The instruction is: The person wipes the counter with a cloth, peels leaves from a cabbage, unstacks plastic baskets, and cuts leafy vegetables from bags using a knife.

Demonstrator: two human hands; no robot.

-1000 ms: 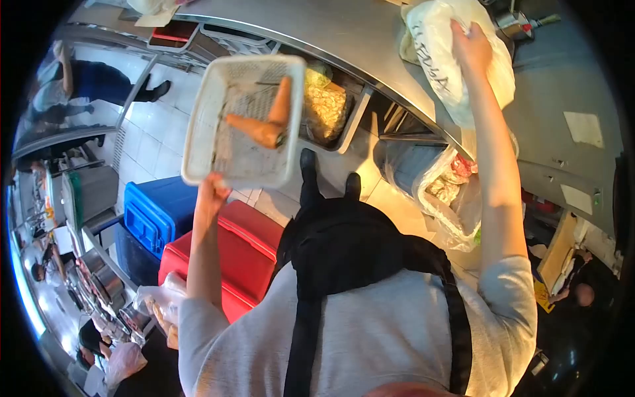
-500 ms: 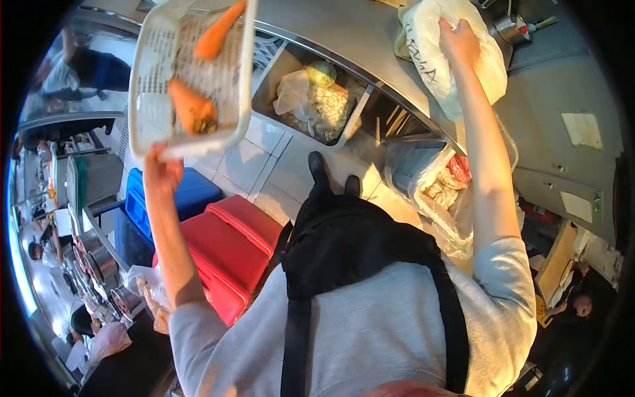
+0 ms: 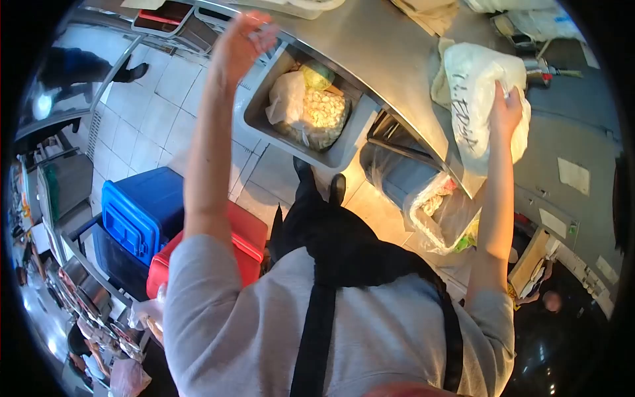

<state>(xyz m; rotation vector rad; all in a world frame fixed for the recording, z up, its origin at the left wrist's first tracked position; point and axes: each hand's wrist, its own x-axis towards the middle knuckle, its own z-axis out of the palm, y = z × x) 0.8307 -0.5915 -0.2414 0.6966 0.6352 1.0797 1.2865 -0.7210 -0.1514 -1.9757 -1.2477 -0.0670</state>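
My right hand grips the gathered part of a white plastic bag with dark handwriting on it. The bag rests at the right end of the steel counter. My left hand is raised past the counter's left edge, slightly blurred, its fingers apart with nothing in them. Near it, a white basket shows only its rim at the top of the view; its contents are hidden. Below the counter edge stands a grey bin with a clear bag of small pale pieces and a yellow-green round vegetable.
A lined waste bin stands under the counter's right corner. Blue and red lidded boxes are on the tiled floor to my left. Another person's leg shows at far left. Folded cloth lies on the counter.
My left hand has let go of the white basket, which moved from the left up onto the counter. The white bag and my right hand appear lower and further right.
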